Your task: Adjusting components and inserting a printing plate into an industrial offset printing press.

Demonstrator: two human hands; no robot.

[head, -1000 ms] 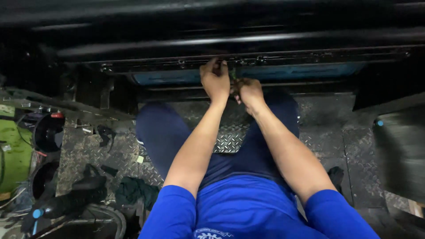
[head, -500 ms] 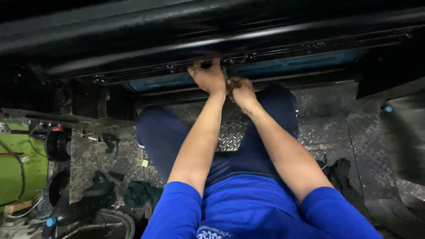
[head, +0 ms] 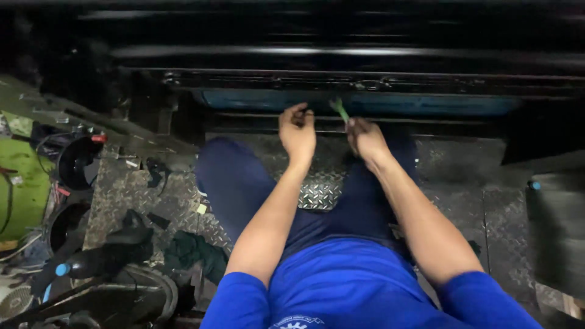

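Setting: dim workshop corner; floor [head: 463, 201] of grey chequer plate, worn and littered. Ahead stood a black frame [head: 341, 79] of stacked steel rails, with a blue panel [head: 426, 105] showing in the gap beneath it.

Person: seated on the floor facing the frame, in a blue shirt and dark blue trousers, both arms stretched forward over the knees.

Left hand [head: 297, 130]: raised near the frame's lower rail, fingers curled loosely inward. It appeared to hold nothing, though a small part pinched between the fingertips could not be ruled out in this light.

Right hand [head: 365, 139]: just beside the left but not touching it, closed around a thin green tool [head: 339, 110]. The tool's tip pointed up toward the rail in front of the blue panel; whether it touched the rail could not be told.

Surroundings, at left: green sheet [head: 24, 183]; black round housing [head: 76, 161]; dark rag [head: 194, 253]; blue-tipped tool [head: 61, 269]; loose scraps on the plate.

Risks, as judged: the thin tool could slip off the rail edge, since the grip sat far back and the arms worked at full reach. A dropped small part would likely vanish among the floor clutter or under the frame. Poor light made misplacing the tip likely.
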